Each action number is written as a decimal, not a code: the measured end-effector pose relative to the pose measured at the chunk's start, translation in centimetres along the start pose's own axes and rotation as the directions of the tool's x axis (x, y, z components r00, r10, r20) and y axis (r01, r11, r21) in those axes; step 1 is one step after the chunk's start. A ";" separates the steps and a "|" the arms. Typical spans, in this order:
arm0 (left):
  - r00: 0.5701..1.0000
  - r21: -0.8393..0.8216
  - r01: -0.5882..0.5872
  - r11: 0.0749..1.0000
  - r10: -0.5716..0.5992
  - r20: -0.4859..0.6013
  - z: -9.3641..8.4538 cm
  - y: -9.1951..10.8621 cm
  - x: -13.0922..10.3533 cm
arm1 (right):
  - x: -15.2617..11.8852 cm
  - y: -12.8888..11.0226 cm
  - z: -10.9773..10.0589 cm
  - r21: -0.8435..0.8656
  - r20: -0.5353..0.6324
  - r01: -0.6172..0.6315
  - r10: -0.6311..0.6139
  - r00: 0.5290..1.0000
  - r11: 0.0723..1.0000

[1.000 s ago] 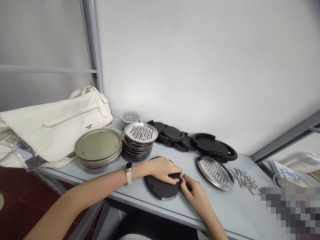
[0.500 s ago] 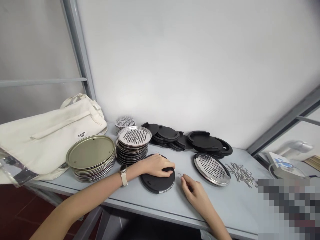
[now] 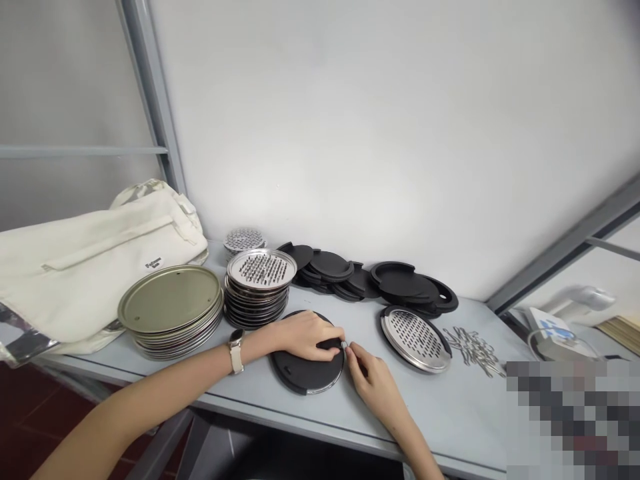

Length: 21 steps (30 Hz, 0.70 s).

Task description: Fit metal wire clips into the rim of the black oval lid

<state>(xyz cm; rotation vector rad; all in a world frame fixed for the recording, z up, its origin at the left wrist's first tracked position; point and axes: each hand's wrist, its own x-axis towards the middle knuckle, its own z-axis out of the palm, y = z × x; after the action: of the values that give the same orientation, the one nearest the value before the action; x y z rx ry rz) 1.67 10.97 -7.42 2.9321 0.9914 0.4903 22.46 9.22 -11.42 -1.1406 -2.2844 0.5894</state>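
In the head view a black round holder (image 3: 299, 371) lies on the table with a shiny metal rim showing along its front right edge. My left hand (image 3: 307, 337), with a watch on its wrist, rests across it, fingers and thumb closed at its right side. At that same edge my right hand (image 3: 369, 373) pinches a small bent wire clip (image 3: 344, 345), which meets the holder near my left fingertips. To the right lies a round metal grater plate (image 3: 417, 339) set in a black holder. A heap of wire clips (image 3: 473, 350) lies farther right.
Olive-topped round plates (image 3: 170, 300) are stacked at the left, beside a stack of grater plates (image 3: 261, 270). More small grater discs (image 3: 244, 239) stand behind. Black holders (image 3: 395, 279) overlap along the wall. A cream bag (image 3: 110, 253) sits far left.
My right hand has moved left, bringing the wire clip to the edge of the black holder. My left hand stays on the holder. The view has shifted slightly.
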 end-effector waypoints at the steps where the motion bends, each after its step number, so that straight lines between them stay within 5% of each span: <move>1: 1.000 0.001 0.000 1.000 0.000 -0.006 0.1 0.0 0.0 | 0.1 0.0 0.0 -0.007 -0.002 0.007 -0.007 1.000 1.000; 21: 0.998 -0.087 -0.002 0.996 0.007 0.055 -0.1 0.0 0.5 | 0.1 -0.2 -0.2 -0.109 -0.030 0.043 -0.047 0.998 0.993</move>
<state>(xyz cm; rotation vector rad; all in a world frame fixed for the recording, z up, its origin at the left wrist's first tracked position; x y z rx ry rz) 2.00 11.25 -7.19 2.8548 0.9328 0.4379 22.37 9.22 -11.13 -1.1376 -2.3319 0.4309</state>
